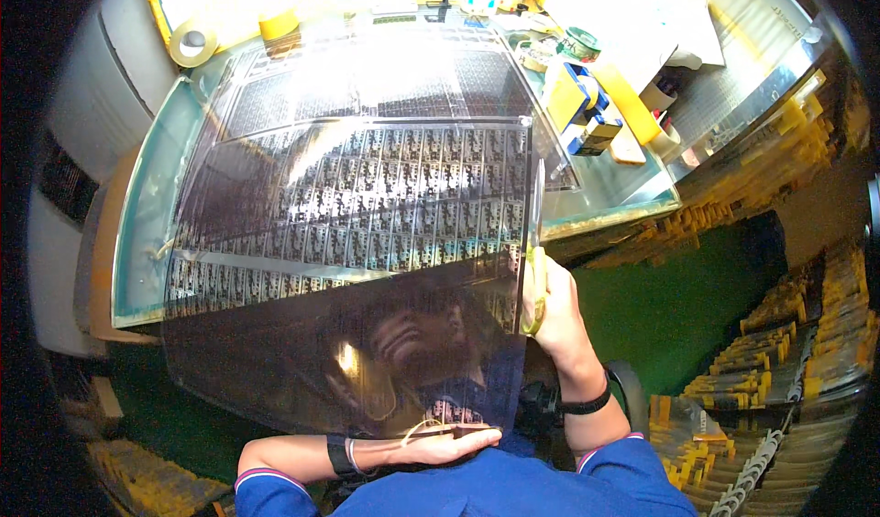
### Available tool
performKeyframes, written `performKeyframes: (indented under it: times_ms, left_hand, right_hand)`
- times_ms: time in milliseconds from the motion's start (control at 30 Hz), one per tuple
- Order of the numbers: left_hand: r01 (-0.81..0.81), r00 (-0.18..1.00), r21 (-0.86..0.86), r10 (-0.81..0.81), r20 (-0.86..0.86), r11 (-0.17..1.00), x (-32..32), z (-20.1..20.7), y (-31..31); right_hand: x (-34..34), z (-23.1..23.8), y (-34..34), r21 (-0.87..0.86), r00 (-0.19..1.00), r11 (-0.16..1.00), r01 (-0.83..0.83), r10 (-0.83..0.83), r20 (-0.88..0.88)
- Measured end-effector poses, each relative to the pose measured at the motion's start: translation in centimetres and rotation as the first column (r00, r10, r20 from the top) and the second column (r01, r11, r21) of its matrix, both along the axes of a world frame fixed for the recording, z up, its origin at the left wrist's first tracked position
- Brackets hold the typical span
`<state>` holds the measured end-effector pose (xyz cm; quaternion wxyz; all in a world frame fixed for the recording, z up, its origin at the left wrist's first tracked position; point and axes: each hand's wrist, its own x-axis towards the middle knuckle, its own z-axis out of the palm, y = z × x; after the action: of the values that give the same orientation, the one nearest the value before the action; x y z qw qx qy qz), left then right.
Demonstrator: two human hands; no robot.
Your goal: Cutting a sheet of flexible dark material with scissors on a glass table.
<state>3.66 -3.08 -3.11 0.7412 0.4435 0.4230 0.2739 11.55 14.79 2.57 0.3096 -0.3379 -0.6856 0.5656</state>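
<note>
A large dark film sheet (pixel 367 196) with rows of small repeated circuit-like patterns lies over a bright glass-topped table and hangs down over its near edge toward me. At the sheet's right edge, my right hand (pixel 557 304) is closed around the yellow-green handles of a pair of scissors (pixel 535 288). Their blades point away from me along that edge. My left hand (pixel 451 446) lies palm up with fingers stretched, at the near edge of the hanging film. A thin pale loop shows by its thumb side, and I cannot tell what it is.
The glass table (pixel 151 242) has a greenish rim. A wide tape roll (pixel 192 42) and a yellow roll (pixel 278 25) stand at the back left. At the right are a blue tape dispenser (pixel 570 95), a green roll (pixel 579 42) and papers. Many films (pixel 779 343) hang at far right.
</note>
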Motion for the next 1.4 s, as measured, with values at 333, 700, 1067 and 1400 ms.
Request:
performKeyframes:
  times_ms: [333, 700, 1067, 1400]
  left_hand:
    - [0.075, 0.994, -0.029, -0.077, -0.075, 0.997, -0.3, 0.4, -0.1]
    - [-0.082, 0.997, 0.235, 0.082, 0.008, 0.969, 0.6, -1.1, -0.7]
    - [0.009, 0.991, 0.216, 0.019, -0.131, 0.976, 0.3, -0.2, -0.7]
    - [-0.772, 0.613, 0.099, 0.777, -0.142, 0.628, -11.3, 2.6, -8.8]
  right_hand:
    - [0.3, -0.3, 0.9, -0.049, 1.0, 0.999, 0.015, -0.016, -0.011]
    - [0.4, 0.0, 1.4, 0.113, 0.996, 0.992, 0.055, -0.048, -0.07]
    - [0.4, 1.1, 2.7, 0.129, 0.99, 0.992, 0.003, 0.015, -0.138]
    - [0.0, 0.5, -0.1, -0.356, 0.998, 0.934, -0.002, -0.021, -0.061]
